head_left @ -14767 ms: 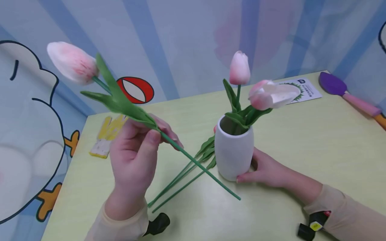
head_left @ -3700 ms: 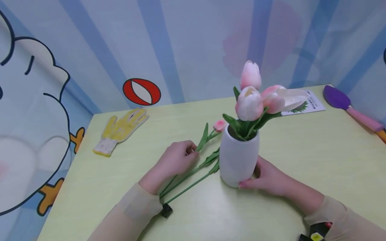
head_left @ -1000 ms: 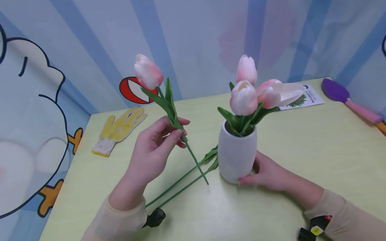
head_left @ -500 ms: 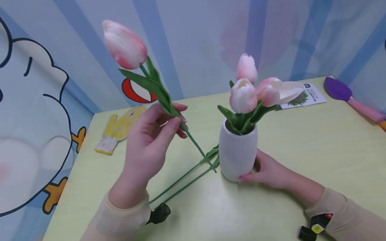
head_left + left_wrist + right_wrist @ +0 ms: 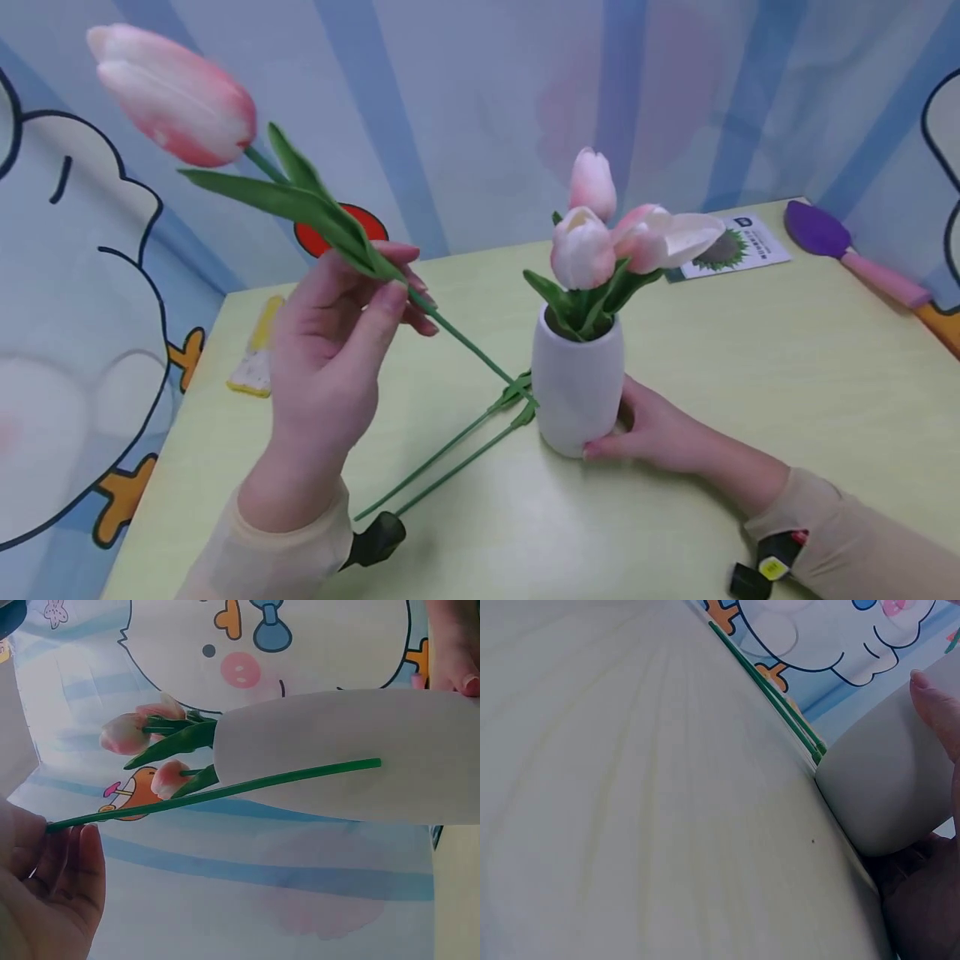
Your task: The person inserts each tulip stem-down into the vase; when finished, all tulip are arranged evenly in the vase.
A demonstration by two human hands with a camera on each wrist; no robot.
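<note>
A pink-and-white tulip (image 5: 183,100) is pinched by its green stem between thumb and fingers of my left hand (image 5: 330,358). Its bloom points up and left, while the stem's lower end slants down toward the vase. My right hand (image 5: 667,429) grips the base of the white vase (image 5: 579,392), which stands upright on the table. Three tulips (image 5: 583,250) stand in the vase, their leaves spreading over its rim. In the left wrist view the held stem (image 5: 255,784) crosses in front of the vase (image 5: 322,727). The right wrist view shows the vase's lower part (image 5: 892,765) against my fingers.
Two green stems (image 5: 450,475) lie on the table left of the vase, their blooms hidden behind it. A yellow-and-white glove (image 5: 258,358) lies partly behind my left hand. At the back right are a printed card (image 5: 738,246) and a purple spatula (image 5: 821,229).
Earlier my left hand put one tulip in the vase and picked another from the table. Over the last second it has raised this tulip leftward, tilting it. The right hand has stayed on the vase.
</note>
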